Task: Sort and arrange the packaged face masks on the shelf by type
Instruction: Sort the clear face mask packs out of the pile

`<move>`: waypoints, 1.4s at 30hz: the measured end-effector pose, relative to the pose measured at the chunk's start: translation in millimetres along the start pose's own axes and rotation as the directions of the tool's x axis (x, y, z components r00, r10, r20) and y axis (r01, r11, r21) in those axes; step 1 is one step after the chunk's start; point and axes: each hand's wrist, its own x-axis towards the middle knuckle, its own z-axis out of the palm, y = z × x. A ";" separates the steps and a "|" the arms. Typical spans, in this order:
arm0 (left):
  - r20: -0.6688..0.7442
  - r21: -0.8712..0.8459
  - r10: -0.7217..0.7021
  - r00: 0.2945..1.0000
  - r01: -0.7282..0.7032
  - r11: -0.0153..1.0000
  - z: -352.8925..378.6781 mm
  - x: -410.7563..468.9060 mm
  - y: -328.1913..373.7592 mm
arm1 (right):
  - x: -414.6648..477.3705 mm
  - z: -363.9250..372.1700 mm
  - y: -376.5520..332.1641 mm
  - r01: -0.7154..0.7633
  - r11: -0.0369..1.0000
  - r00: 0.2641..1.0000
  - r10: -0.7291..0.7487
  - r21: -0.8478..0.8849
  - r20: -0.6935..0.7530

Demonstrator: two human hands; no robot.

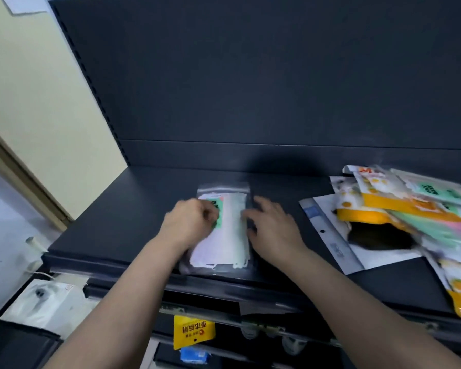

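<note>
The shelf [133,209] is dark grey and flat, with a dark back wall [250,75] standing up behind it. In the middle of the shelf, close to the front edge, lies a clear packet [230,230] of soft-coloured face masks, pink and pale green.

The left hand [189,222] sits on the left side of the clear packet. Its fingers are curled tight on the packet's edge, right over a green label [215,206], and they hold it there. The picture is a bit blurry at this spot. The right hand [272,230] is at the right side of the clear packet. Its fingers are spread out and loose, and the tips touch the packet's right edge. It does not wrap around anything. Both bare arms reach in from below the clear packet.

To the right of the clear packet, well apart from it, is a messy pile [399,209] of more mask packets. Some are orange and yellow [383,203], some have green labels, and a white packet [338,235] with a black mask in it lies under them, nearest to the clear packet.

Below the clear packet, under the shelf, hangs a yellow packet [193,332] with red writing, and a blue packet [194,354] is just under that. Down to the left of the clear packet is a white bag [45,299]. Far to the left of it is a cream wall [37,102].
</note>
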 end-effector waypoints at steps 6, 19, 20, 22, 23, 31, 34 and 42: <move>-0.044 0.327 0.034 0.998 -0.018 0.945 -3.2 20.4 36.8 | -11.0 -15.7 31.4 0.073 0.989 0.993 -0.085 -0.130 -0.087; 0.059 -0.277 0.396 0.917 -0.366 0.889 69.0 22.1 201.6 | -81.3 -134.2 180.5 -0.456 0.847 0.861 0.343 -0.272 -0.374; 0.051 -0.319 0.408 0.911 -0.373 0.871 73.4 20.3 217.5 | -86.3 -140.7 194.1 -0.482 0.836 0.848 0.371 -0.262 -0.378; 0.036 -0.387 0.415 0.909 -0.370 0.844 81.4 19.4 244.7 | -93.7 -149.9 217.4 -0.527 0.810 0.828 0.421 -0.257 -0.371; 0.028 -0.396 0.411 0.911 -0.368 0.841 86.0 19.3 258.6 | -96.8 -154.3 228.7 -0.548 0.797 0.820 0.449 -0.256 -0.356; 0.058 0.061 0.502 0.863 -0.505 0.861 127.2 33.7 337.3 | -113.0 -164.5 291.6 -0.389 0.912 0.906 0.354 -0.127 -0.234; 0.228 0.244 0.528 0.818 -0.573 0.782 139.5 35.7 345.5 | -115.8 -164.7 307.6 -0.354 0.922 0.925 0.320 -0.156 -0.206; 0.356 0.222 0.534 0.767 -0.624 0.749 130.6 11.3 337.8 | -119.5 -175.8 333.6 -0.186 0.976 0.964 0.160 -0.109 -0.214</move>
